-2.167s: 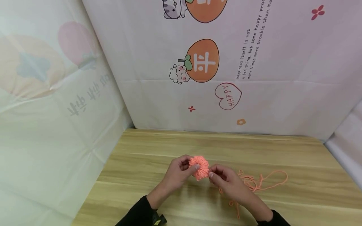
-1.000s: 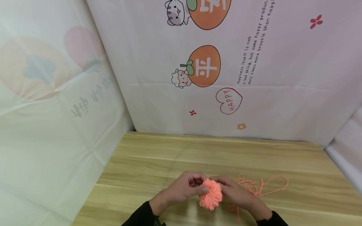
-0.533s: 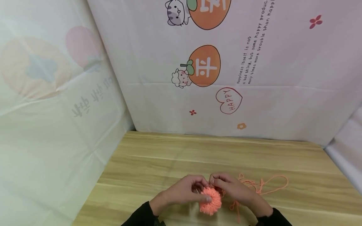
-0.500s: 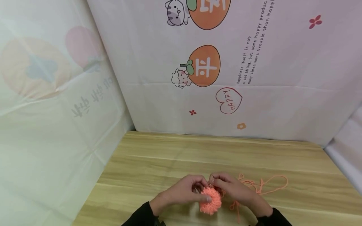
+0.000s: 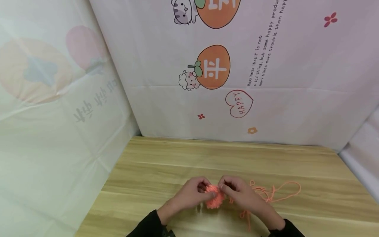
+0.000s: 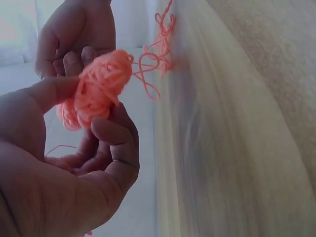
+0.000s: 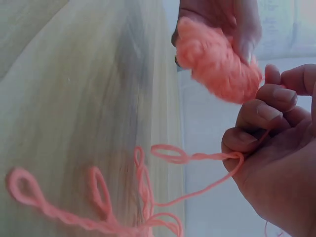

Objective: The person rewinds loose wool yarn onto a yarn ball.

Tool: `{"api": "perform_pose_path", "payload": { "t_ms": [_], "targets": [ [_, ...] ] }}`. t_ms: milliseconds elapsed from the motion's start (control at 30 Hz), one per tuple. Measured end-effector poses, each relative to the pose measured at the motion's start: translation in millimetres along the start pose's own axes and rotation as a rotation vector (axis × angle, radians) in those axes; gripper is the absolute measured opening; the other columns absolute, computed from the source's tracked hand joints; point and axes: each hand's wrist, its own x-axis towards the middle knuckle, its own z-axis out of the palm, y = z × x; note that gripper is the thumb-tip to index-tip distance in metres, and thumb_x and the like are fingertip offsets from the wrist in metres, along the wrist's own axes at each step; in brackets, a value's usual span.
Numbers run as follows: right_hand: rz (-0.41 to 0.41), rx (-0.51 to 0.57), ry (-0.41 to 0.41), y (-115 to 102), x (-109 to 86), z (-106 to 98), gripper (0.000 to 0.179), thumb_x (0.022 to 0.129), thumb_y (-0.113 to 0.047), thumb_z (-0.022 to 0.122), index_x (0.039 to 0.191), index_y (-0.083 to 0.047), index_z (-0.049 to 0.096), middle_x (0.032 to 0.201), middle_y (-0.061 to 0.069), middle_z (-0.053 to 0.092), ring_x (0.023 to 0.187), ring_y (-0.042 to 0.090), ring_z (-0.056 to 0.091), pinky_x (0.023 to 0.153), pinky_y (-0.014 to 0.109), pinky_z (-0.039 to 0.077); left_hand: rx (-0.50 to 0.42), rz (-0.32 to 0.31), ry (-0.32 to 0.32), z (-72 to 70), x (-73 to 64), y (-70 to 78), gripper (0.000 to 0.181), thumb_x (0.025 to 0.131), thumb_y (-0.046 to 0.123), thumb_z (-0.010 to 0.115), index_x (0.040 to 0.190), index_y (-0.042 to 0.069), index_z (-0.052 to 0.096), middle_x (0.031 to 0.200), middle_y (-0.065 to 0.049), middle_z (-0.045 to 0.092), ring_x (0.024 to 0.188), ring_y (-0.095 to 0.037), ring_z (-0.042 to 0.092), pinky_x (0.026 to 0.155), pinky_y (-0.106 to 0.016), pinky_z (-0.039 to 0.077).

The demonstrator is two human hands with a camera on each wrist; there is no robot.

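1. The looped yarn [image 7: 207,156] could knot if you tug it hard; the puff [image 5: 214,202] could slip or loosen if your left pinch slackens.
2. Your left hand [image 5: 191,195] pinches the puff narrowly, above the table [image 5: 165,158].
3. Your right hand [image 5: 242,195], beside it, grips the yarn in curled fingers.

One wood-grain tabletop [image 5: 171,156] is backed by a white sheet [image 5: 299,112], printed with orange fruits [image 5: 213,82], lettering [image 5: 260,62] and a heart [image 5: 239,104].

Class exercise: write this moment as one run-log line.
left hand: grips coral yarn bundle; right hand: holds yarn strand; loose yarn: on table
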Motion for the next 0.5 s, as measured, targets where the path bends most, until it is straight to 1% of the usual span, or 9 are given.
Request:
{"api": "perform_pose_path", "payload": {
  "t_ms": [67,100,200,300,400,500],
  "targets": [
    [-0.017,-0.053,0.022,-1,-0.2,3,0.02,0.105,-0.019,0.046,0.098,-0.008,0.061,0.072,0.016,0.052,0.054,0.008,0.042,0.045,0.026,0.044,-0.023,-0.019,0.042,0.1,1.4,-2.0,0.027,0.088,0.038,0.07,0.102,0.017,0.062,0.095,0.002,0.063,0.084,-0.016,0.061,0.068,-0.028,0.053],
    [-0.022,-0.074,0.031,-2,-0.3,5,0.02,0.105,-0.019,0.046,0.098,-0.009,0.062,0.07,0.013,0.051,0.053,0.007,0.041,0.044,0.024,0.043,-0.035,-0.028,0.065,0.2,2.4,-3.2,0.028,0.088,0.039,0.07,0.102,0.016,0.061,0.095,0.001,0.064,0.084,-0.016,0.062,0.068,-0.029,0.053],
    [0.002,-0.099,0.049,-3,-1.8,9,0.021,0.105,-0.02,0.047,0.096,-0.011,0.064,0.067,0.007,0.049,0.051,0.005,0.037,0.044,0.023,0.04,-0.104,-0.06,0.131,0.2,5.1,-5.2,0.031,0.088,0.039,0.071,0.103,0.013,0.061,0.094,-0.002,0.064,0.083,-0.017,0.063,0.069,-0.034,0.055],
    [0.021,-0.108,0.053,-2,-2.9,11,0.022,0.105,-0.019,0.045,0.094,-0.014,0.064,0.066,0.003,0.046,0.051,0.007,0.034,0.044,0.026,0.038,-0.183,-0.084,0.179,0.1,7.4,-5.8,0.035,0.087,0.038,0.072,0.104,0.01,0.06,0.092,-0.005,0.065,0.08,-0.017,0.064,0.069,-0.039,0.056],
    [0.019,-0.112,0.051,-1,-3.5,12,0.024,0.106,-0.018,0.043,0.093,-0.016,0.063,0.066,0.0,0.044,0.05,0.009,0.032,0.044,0.027,0.037,-0.262,-0.081,0.203,-0.7,8.9,-4.9,0.037,0.088,0.035,0.072,0.105,0.006,0.059,0.092,-0.007,0.064,0.08,-0.017,0.063,0.071,-0.042,0.055],
    [0.006,-0.106,0.058,1,-3.5,13,0.025,0.106,-0.016,0.042,0.093,-0.017,0.063,0.065,-0.001,0.043,0.049,0.009,0.031,0.043,0.027,0.037,-0.343,-0.07,0.207,-2.3,10.2,-2.8,0.036,0.089,0.03,0.071,0.107,0.002,0.059,0.093,-0.009,0.064,0.081,-0.017,0.062,0.073,-0.042,0.053]
  ]
}}
